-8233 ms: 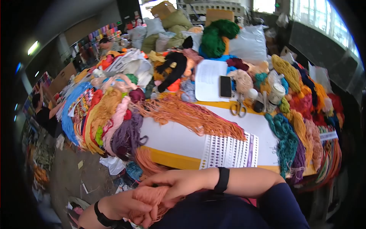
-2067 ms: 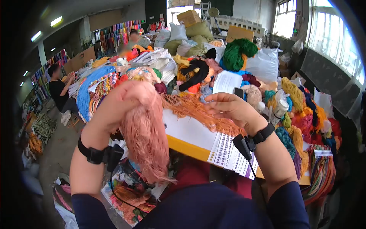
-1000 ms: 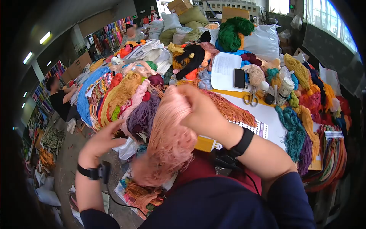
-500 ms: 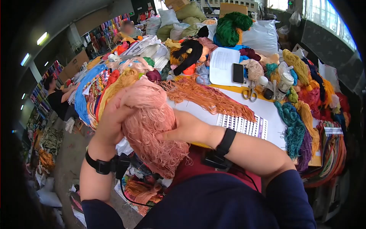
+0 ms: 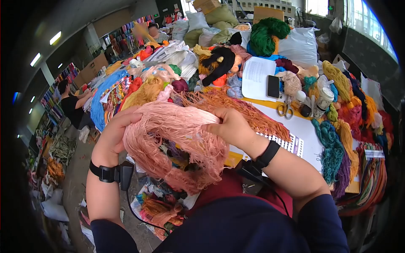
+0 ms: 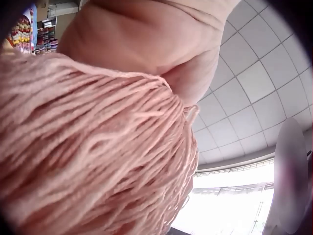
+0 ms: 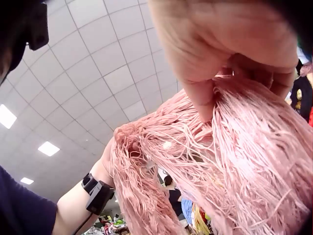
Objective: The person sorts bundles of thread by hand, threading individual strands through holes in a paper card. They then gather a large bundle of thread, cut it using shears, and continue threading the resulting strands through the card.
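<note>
Grey floor (image 5: 78,168) is seen to the left of the left arm, and beyond it a person in black (image 5: 71,103) is placed, under lit ceiling lights (image 5: 55,38). Past the left hand (image 5: 113,133), the far side of the counter (image 5: 301,127) is buried under heaped yarn, with a blue hank (image 5: 112,98) on its outer edge. By that hand one end of the pink skein (image 5: 173,116) is gripped, the fingers being partly hidden by the strands. The skein is held as an open loop between the two hands, above the wearer's lap; its right end is pinched by the thumb and curled fingers of the right hand (image 5: 234,126). Behind this hand orange yarn (image 5: 253,113) is spread over the counter's white top, which is edged in yellow. Beyond, a printed sheet (image 5: 256,78), a phone (image 5: 273,86) and scissors (image 5: 284,111) are laid. Well to the right of the right hand, teal yarn (image 5: 327,143) is draped near the counter's edge, and daylight is admitted by tall windows (image 5: 369,36).
</note>
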Motion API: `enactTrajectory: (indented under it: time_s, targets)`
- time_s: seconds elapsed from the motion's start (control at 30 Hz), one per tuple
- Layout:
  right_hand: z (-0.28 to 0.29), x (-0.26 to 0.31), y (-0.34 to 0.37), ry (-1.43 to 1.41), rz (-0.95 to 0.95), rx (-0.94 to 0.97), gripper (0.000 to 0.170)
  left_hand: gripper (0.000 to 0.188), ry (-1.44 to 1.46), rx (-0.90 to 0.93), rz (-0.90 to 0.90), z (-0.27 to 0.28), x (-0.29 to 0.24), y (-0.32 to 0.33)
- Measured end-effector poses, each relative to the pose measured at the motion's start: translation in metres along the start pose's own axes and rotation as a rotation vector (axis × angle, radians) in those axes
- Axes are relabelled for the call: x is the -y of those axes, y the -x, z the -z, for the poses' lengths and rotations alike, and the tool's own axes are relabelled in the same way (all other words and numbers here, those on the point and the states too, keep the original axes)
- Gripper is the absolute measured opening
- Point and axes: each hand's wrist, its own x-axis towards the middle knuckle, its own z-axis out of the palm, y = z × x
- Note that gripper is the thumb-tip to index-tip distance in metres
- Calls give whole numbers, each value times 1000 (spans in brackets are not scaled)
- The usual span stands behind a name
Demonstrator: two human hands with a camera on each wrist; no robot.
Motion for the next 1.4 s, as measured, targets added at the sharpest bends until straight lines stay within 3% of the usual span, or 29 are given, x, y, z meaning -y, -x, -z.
enactTrajectory:
  time_s: [0.1, 0.17, 0.2, 0.27, 0.3, 0.37, 0.4, 0.47, 0.53, 0.6, 0.63, 0.7, 0.73, 0.77, 0.8, 0.83, 0.87, 0.9, 0.93, 0.97, 1.03, 1.07, 1.1, 1.13, 1.27, 1.3, 1.33, 1.4]
  targets:
    - [1, 10, 10, 95, -75, 123, 29, 48, 22, 28, 20, -5, 3, -4]
    - [-9, 7, 17, 30, 132, -71, 24, 53, -28, 118, -22, -9, 5, -10]
    - [-12, 10, 18, 33, 129, -73, 24, 53, -26, 122, -21, -13, 5, -12]
    - [-19, 25, 23, -329, 87, 238, 22, 58, -103, 138, -23, -23, 7, -14]
    - [-23, 34, 24, -327, 82, 235, 22, 58, -100, 142, -20, -31, 8, -14]
    - [-35, 50, 26, -389, -367, 782, 22, 61, -160, 185, -82, -44, 8, -12]
    - [-50, 42, 29, -390, -375, 777, 22, 61, -155, 191, -77, -45, 7, -8]
    - [-78, 14, 34, -487, -432, 546, 27, 61, -215, 269, -110, -46, 7, 6]
    - [-56, 18, 14, -422, -533, 582, 24, 59, -190, 276, -70, -33, 15, 26]
    - [-41, 12, -11, -85, -103, 400, 17, 55, -341, 250, -138, -24, 29, 40]
    - [-34, 22, -20, -81, -111, 403, 17, 50, -448, 175, -122, -19, 37, 44]
    - [-21, 44, -33, 1412, 260, 384, 35, 48, -487, 127, -62, -13, 63, 42]
    - [-22, 44, -35, 1425, 260, 388, 35, 46, -535, 74, 0, -10, 76, 40]
    - [-26, 41, -36, 1129, 241, 241, 40, 41, -546, 201, 13, -10, 88, 38]
    - [-29, 41, -37, 829, 221, 98, 44, 33, -325, 359, 77, -10, 110, 34]
    - [-31, 44, -38, 616, 197, 129, 49, 28, -97, 539, 203, -27, 114, 32]
    - [-33, 44, -39, 623, 204, 137, 49, 28, -241, 625, 324, -43, 122, 29]
    - [-35, 44, -42, 722, 402, -34, 50, 29, -178, 746, 255, -52, 148, 23]
    - [-37, 46, -45, 811, 602, -209, 51, 31, -190, 728, 256, -67, 161, 20]
    - [-36, 54, -45, 814, 613, -203, 51, 32, -146, 623, 273, -76, 178, 15]
    - [-29, 82, -38, 899, 651, -297, 34, 28, 33, 302, 273, -78, 218, 1]
    - [-23, 73, -42, 796, 650, -238, 29, 24, 90, 133, 276, -76, 231, -7]
    - [-16, 63, -45, 690, 645, -180, 25, 24, 96, 135, 275, -70, 231, -9]
    - [-10, 55, -49, 585, 636, -124, 20, 26, 124, -19, 265, -60, 225, -14]
    - [21, 30, -36, 254, 538, -15, 37, 42, 148, -306, -606, -32, 202, -39]
    - [28, 26, -33, 169, 513, 11, 42, 47, -291, -402, -677, 0, 197, -34]
    - [34, 21, -25, 358, 466, -54, 44, 52, -716, -550, -741, 32, 191, -28]
    - [48, 9, -8, 749, 352, -156, 50, 57, -1492, -677, -771, 72, 155, -8]
